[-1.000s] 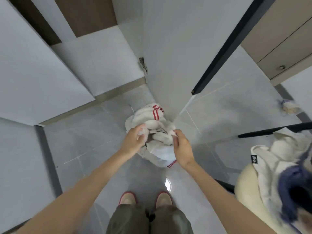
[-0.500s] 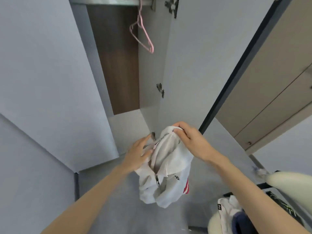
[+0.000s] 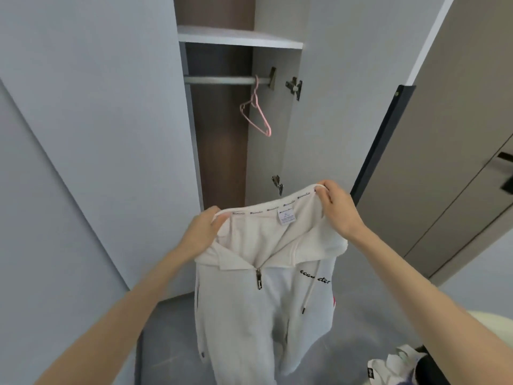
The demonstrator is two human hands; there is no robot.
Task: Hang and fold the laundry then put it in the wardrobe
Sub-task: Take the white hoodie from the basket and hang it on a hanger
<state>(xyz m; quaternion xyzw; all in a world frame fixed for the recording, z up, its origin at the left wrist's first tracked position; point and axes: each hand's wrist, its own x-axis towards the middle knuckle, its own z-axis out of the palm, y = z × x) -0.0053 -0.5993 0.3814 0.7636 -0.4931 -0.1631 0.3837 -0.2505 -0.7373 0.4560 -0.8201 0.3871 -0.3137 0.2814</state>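
Note:
A white zip-neck hoodie (image 3: 266, 309) with black lettering on the chest hangs unfurled in front of me. My left hand (image 3: 204, 227) pinches the left end of its neckline and my right hand (image 3: 336, 208) grips the right end, stretching the collar flat. Behind it stands the open wardrobe (image 3: 222, 129) with a metal rail (image 3: 219, 80). A pink hanger (image 3: 256, 112) with nothing on it hangs from that rail, well above my hands.
The wardrobe's grey doors stand open on the left (image 3: 91, 120) and right (image 3: 341, 87). A shelf (image 3: 238, 38) sits above the rail. More laundry (image 3: 394, 365) lies in a cream basket (image 3: 497, 323) at the lower right. Beige cabinet fronts (image 3: 458, 162) are on the right.
The hoodie went from a bundle held low near the floor to hanging open by its collar. Both hands rose and spread apart. My view tilted up to the wardrobe.

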